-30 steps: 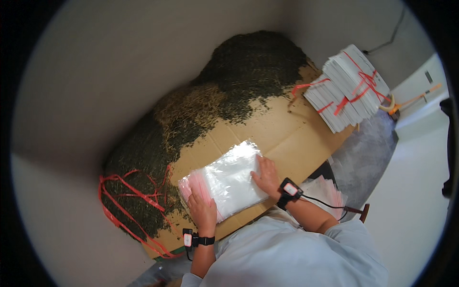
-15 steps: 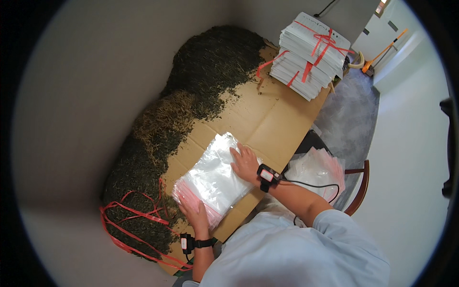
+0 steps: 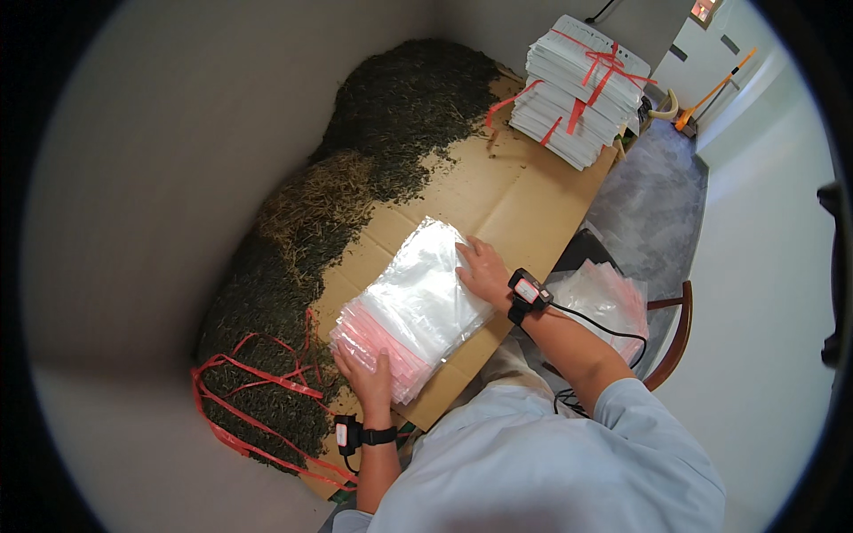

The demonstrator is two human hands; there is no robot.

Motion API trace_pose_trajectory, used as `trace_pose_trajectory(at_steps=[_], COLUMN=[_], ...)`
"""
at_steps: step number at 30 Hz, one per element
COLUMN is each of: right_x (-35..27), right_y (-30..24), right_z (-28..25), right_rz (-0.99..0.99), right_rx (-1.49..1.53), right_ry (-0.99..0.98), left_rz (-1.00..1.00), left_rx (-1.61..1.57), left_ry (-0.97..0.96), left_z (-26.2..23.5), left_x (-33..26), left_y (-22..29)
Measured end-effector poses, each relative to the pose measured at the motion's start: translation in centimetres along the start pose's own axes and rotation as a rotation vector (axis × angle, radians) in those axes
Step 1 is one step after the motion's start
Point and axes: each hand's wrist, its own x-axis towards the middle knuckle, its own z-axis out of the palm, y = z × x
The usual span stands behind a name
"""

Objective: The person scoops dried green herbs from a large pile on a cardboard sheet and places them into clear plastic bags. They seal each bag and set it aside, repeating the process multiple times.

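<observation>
From my head camera, looking down, I see my left hand lying flat and open on the near end of a stack of clear plastic bags, fingers spread over the pink strips that run along the bags' edges. My right hand rests open too, palm down, on the far right side of the same stack, pressing the glossy film. Neither hand is closed around anything. The stack is a soft rectangle, slick and shiny, with light glaring off its top sheet, and it lies slantwise on the brown cardboard that covers the surface in front of me.

Each wrist carries a small black band with a device: 1 on the left wrist and 1 on the right wrist, the right one trailing a thin black cable.

Beyond the bags, a big heap of dark, dry, stringy leaves spreads across the cardboard, darker green at the far end and more yellow-brown in the middle. Loose red plastic straps curl over the heap's near left end. At the far right corner stands a tall pile of flat white sheets tied crosswise with red strap. To my right, below the surface's edge, another bundle of clear bags lies on a wooden chair with a curved back.
</observation>
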Motion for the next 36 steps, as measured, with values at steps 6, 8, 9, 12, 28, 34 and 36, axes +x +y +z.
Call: trace_pose_trajectory(at_steps=[6, 8, 9, 12, 28, 34, 36], right_x=[0.1, 0.2, 0.2, 0.4, 0.3, -4.4, -7.3], right_y=[0.1, 0.1, 0.1, 0.1, -0.7, -0.2, 2.1], right_z=[0.5, 0.5, 0.4, 0.4, -1.2, -4.8, -5.9], right_rz=[-0.019, -0.020, -0.017, -0.016, 0.109, -0.055, -0.019], right_rx=[-0.056, -0.069, -0.077, -0.110, -0.020, 0.286, 0.331], right_ry=[0.052, 0.083, 0.099, 0.123, 0.190, 0.371, 0.387], left_rz=[-0.051, -0.070, -0.068, -0.015, 0.377, 0.696, 0.709], left_rx=[-0.089, -0.088, -0.093, -0.085, -0.061, -0.338, -0.394], left_ry=[-0.014, -0.009, -0.002, 0.032, 0.157, -0.051, -0.335], left_z=[-2.0, -2.7, -3.1, -4.1, -5.8, -2.8, -0.7], left_x=[-0.1, -0.2, -0.3, -0.5, -2.9, -7.9, -9.6], left_y=[-0.1, -0.1, -0.2, -0.3, 4.5, 11.0, 12.8])
